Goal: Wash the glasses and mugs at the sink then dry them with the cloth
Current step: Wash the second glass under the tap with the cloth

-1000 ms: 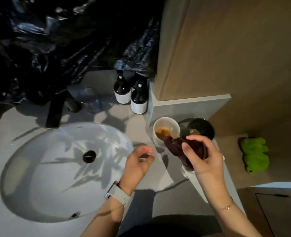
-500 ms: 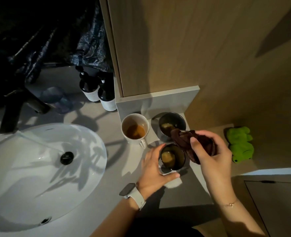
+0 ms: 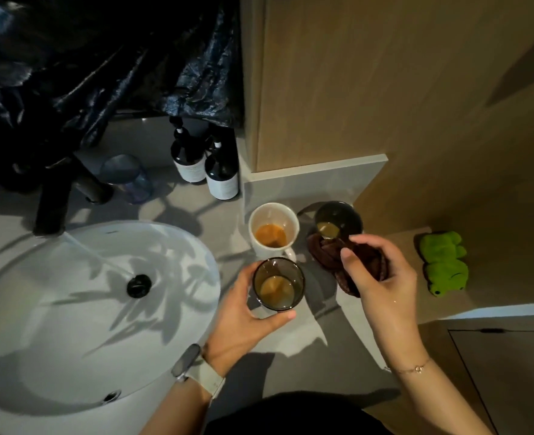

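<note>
Nearest, a left hand [image 3: 243, 321] with a pale watch [image 3: 196, 370] on the wrist, fingers and thumb curled round a dark glass [image 3: 278, 284], gripping it upright just right of the sink [image 3: 39, 324] rim, over the grey counter [image 3: 322, 340]; tan liquid in the bottom of the glass. To the right, a right hand [image 3: 385, 287] with a thin bracelet [image 3: 414, 368] on the wrist, fingers curled and pinching a bunched dark brown cloth [image 3: 328, 255], cloth hanging partly below the palm. Just behind the held glass, a white mug [image 3: 273, 230] standing on the counter, orange-brown liquid inside, handle turned toward the glass. Right of the mug and touching the top of the cloth, 1 more dark glass [image 3: 339, 219] with a little tan liquid, set against the low grey ledge. Further right, well apart from the cups, a green frog toy [image 3: 444, 262] lying on the wooden surface. On the left, the white oval sink with a black drain plug [image 3: 138, 285] and a thin stream of water [image 3: 96, 259] slanting down from a black tap [image 3: 52, 202]. Behind the tap, a clear tumbler [image 3: 127, 177]; beside it, 2 dark bottles [image 3: 206, 167] with white labels, side by side against the wall. At the back, crumpled black plastic sheeting [image 3: 87, 58] hanging over the tap area, and a wooden cabinet [image 3: 385, 89] to its right.
</note>
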Available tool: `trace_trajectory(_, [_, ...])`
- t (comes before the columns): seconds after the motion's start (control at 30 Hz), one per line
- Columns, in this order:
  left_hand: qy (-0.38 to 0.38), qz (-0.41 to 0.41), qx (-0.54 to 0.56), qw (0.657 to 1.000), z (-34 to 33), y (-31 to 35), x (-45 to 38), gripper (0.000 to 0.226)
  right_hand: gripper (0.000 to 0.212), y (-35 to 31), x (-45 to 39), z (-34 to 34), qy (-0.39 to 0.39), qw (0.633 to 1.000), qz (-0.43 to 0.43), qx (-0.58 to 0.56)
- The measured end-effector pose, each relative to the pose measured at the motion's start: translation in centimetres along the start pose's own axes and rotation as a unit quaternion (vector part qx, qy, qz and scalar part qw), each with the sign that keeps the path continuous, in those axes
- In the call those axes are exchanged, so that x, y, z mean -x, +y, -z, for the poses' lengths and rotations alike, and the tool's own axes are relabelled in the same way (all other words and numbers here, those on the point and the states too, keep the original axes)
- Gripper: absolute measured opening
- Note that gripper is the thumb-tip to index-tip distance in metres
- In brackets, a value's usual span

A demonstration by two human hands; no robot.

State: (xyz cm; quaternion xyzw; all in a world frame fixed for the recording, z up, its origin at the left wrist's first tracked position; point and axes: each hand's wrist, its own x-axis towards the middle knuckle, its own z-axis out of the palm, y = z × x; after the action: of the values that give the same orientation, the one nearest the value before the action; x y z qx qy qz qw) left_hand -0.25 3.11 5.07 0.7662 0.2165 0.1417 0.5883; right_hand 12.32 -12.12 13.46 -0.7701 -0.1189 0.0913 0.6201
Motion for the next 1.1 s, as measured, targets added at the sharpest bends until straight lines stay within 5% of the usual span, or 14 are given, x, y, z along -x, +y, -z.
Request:
trace_trajectory(0.4, [0.136,0.074,0.011,0.988,18.1,-5.7,5.4,0.075,0.013,-2.2,5.2,-18.0,-0.118,0.993,0.01,-0.022])
trace_trajectory(0.63, [0.158,0.109,-0.007,0.981,26.0,-11.7,3.3,0.068,0.009,0.0,5.6,-28.8,-0.106,0.994,-0.024,0.003])
trace_trajectory(1.1, [0.115,0.104,0.018,0.988,29.2,-15.6,-1.5,0.074,0.009,3.1,5.4,-33.8,-0.065,0.993,-0.1,0.013])
